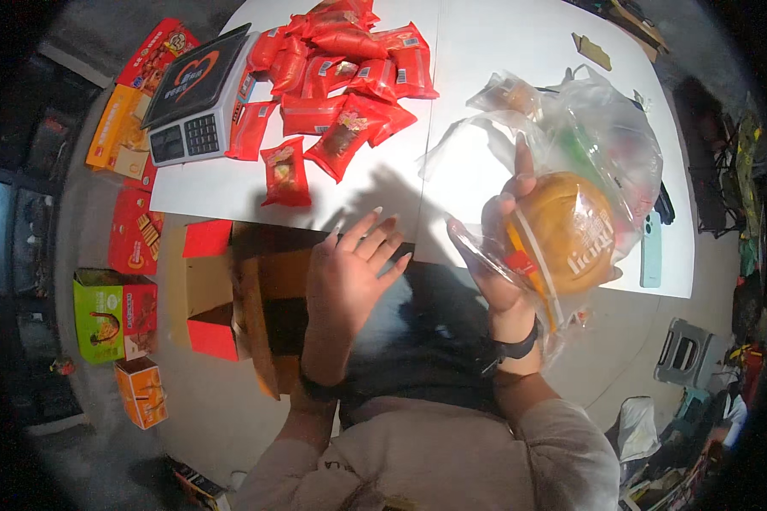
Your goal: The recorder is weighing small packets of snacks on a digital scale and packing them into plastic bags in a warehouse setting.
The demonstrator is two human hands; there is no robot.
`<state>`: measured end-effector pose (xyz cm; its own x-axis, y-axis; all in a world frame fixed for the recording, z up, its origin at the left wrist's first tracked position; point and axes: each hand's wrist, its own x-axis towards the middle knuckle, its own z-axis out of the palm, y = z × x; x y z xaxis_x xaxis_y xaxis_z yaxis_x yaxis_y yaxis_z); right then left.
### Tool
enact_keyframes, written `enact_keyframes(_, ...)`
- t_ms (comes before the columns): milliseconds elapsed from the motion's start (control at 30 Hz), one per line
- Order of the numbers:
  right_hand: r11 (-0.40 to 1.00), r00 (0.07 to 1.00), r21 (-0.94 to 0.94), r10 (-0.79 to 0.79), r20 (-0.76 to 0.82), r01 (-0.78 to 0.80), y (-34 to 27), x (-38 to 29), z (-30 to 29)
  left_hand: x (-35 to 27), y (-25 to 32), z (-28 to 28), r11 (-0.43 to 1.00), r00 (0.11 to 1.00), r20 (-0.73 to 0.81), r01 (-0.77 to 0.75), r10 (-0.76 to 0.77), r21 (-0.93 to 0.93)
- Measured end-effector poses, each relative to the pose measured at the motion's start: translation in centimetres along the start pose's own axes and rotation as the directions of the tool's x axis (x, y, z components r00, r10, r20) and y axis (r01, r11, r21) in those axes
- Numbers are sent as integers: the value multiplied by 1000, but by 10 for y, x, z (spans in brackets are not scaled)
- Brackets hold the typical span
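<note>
My right hand (503, 289) supports a round golden-brown bun (565, 233) in a clear printed wrapper. Its index finger points up past the bun, and the fingers behind are partly hidden. Beyond the bun lies a translucent plastic bag (620, 134) with coloured items inside, hard to make out. My left hand (358, 271) hangs in the air near the table's front edge, holding nothing, its fingers spread. Ahead of it on the white table (211, 191), a red packet with a window (286, 172) lies in front of a heap of red sealed packets (358, 70).
A digital scale (188, 121) stands at the table's left, and a mint-green phone (650, 249) lies at the right edge. An open cardboard box (268, 306) is below the left hand. Printed food boxes (115, 313) line the floor at left; a grey stool (684, 351) stands right.
</note>
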<state>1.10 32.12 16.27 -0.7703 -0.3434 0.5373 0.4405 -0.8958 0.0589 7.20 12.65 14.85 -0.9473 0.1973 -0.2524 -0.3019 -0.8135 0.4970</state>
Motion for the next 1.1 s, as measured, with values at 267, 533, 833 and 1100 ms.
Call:
enact_keyframes(267, 997, 999, -70, 30, 37, -27, 7, 6, 12, 0, -4, -16, 894, 997, 0, -65, 72, 443)
enact_keyframes(533, 933, 990, 337, 95, 100, -123, 6, 10, 21, -3, 0, -9, -170, 972, 201, -179, 122, 969)
enact_keyframes(833, 895, 996, 445, -13, 84, -25, 1, 1, 10, -2, 2, -14, 921, 995, -102, 40, 0, 387)
enact_keyframes(1100, 956, 986, -284, 20, -163, -66, 0, 0, 28, -4, 2, -10, 935, 989, -143, 17, 36, 355)
